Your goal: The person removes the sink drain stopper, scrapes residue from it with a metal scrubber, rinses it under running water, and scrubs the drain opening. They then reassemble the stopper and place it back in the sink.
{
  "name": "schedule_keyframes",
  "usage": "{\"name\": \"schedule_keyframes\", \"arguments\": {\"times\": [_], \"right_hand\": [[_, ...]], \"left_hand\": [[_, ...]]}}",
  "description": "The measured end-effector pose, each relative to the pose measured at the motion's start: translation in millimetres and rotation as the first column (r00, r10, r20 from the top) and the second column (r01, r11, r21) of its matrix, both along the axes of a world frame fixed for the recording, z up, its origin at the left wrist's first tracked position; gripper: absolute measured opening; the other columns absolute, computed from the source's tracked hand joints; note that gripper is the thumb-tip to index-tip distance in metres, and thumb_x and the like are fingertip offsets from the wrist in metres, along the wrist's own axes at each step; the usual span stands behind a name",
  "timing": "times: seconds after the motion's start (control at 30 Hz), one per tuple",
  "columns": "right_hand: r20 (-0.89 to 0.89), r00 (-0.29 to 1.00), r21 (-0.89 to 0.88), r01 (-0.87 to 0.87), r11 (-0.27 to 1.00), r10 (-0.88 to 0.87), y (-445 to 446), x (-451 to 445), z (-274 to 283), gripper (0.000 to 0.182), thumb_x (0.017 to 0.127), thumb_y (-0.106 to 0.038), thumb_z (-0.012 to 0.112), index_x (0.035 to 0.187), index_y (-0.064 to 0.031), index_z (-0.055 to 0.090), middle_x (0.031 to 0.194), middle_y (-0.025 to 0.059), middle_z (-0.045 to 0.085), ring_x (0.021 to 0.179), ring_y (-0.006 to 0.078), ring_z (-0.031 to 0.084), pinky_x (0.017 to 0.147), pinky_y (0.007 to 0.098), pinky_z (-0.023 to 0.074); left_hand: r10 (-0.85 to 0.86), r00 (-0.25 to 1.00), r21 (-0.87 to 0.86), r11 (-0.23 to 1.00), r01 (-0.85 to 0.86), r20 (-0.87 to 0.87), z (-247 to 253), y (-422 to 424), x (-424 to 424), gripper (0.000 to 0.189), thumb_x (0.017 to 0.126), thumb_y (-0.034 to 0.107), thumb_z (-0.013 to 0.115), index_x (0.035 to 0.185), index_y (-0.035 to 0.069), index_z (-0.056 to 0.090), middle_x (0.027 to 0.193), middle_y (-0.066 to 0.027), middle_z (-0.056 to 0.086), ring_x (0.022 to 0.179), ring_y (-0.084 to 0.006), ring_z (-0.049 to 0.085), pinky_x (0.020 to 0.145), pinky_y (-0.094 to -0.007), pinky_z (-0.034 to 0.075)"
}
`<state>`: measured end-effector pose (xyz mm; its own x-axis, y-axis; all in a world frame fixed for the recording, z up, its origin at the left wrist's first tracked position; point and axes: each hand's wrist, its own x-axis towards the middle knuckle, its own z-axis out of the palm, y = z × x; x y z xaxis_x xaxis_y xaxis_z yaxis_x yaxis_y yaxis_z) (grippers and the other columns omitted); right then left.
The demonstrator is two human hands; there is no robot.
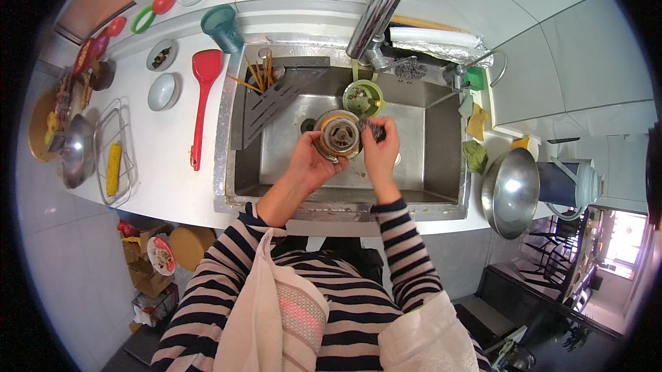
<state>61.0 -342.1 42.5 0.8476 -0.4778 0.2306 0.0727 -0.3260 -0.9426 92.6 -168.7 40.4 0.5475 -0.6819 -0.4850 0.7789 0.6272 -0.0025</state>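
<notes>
Over the steel sink (pixel 408 134), my left hand (pixel 313 165) holds a round metal gas burner part (pixel 340 136) with brass-coloured rings, its stained centre facing up. At the right rim of that part is my right hand (pixel 381 144), its fingers closed on a dark scrubber (pixel 373 129), probably steel wool, partly hidden by the fingers. Behind the burner part, a green strainer basket (pixel 364 98) with scraps in it hangs at the sink's back wall. The chrome faucet (pixel 385 7) rises beyond it. The drain (pixel 308 125) shows left of the burner part.
A slotted grey rack (pixel 269 108) with chopsticks (pixel 261 72) fills the sink's left corner. Left on the counter lie a red spatula (pixel 206 77), two small bowls (pixel 163 91) and a corn cob (pixel 113 167) on a wire rack. A steel bowl (pixel 511 193) and a thermos jug (pixel 566 186) stand right.
</notes>
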Motion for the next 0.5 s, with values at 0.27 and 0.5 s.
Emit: {"name": "schedule_keyframes", "arguments": {"times": [0.27, 0.5], "right_hand": [[0.033, 0.996, 0.041, 0.078, 0.996, -0.079, 40, -31, -22, 0.016, 0.091, 0.001, 0.066, 0.102, -0.003, 0.056, 0.092, -0.0006, 0.057, 0.083, 0.0084, 0.052, 0.075, 0.0236, 0.0457], [-0.016, 0.995, 0.059, 0.101, 0.993, -0.101, 11, -13, -24, 0.015, 0.087, 0.002, 0.066, 0.1, -0.001, 0.058, 0.095, 0.0063, 0.057, 0.087, 0.017, 0.055, 0.08, 0.0285, 0.0462]], "left_hand": [[0.077, 0.997, 0.016, 0.997, -0.077, 0.019, -9, -7, 1, 0.04, 0.105, 0.033, 0.031, 0.127, 0.01, 0.056, 0.123, -0.0096, 0.065, 0.102, -0.026, 0.06, 0.073, -0.0406, 0.046], [0.149, 0.984, 0.052, 0.988, -0.145, -0.095, -21, -10, -2, 0.04, 0.107, 0.032, 0.033, 0.135, 0.011, 0.054, 0.13, -0.0101, 0.065, 0.116, -0.026, 0.062, 0.095, -0.0422, 0.049]]}}
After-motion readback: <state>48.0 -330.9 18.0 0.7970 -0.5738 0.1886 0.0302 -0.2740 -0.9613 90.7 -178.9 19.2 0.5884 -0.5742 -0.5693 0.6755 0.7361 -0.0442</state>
